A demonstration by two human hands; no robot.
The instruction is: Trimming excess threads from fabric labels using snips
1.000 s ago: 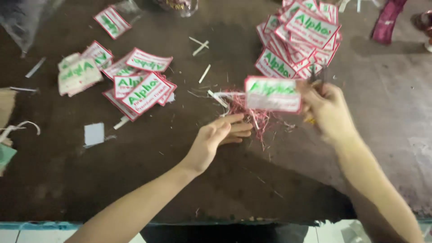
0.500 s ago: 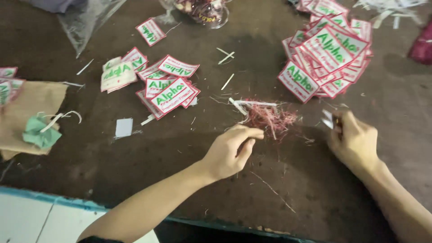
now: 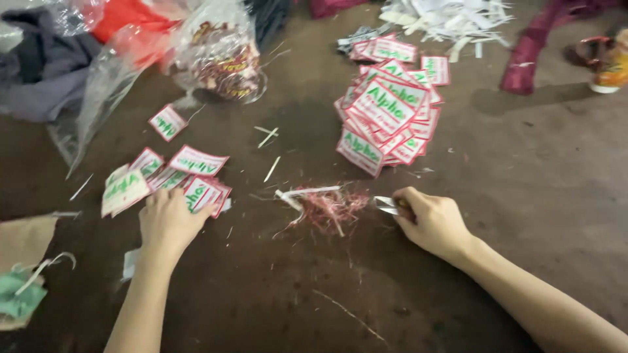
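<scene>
Our left hand [image 3: 169, 222] has moved from the thread scraps [image 3: 330, 208] to the small label pile [image 3: 190, 183], fingers flat on it (a fresh label comes next, we judge). Our right hand [image 3: 435, 222] still grips the snips [image 3: 387, 205] beside those scraps.

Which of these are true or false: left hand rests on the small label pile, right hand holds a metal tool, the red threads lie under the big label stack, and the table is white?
1. The left hand rests on the small label pile: true.
2. The right hand holds a small metal tool: true.
3. The red threads lie under the big label stack: false, they lie apart, nearer the person.
4. The table is white: false, it is dark brown.
</scene>
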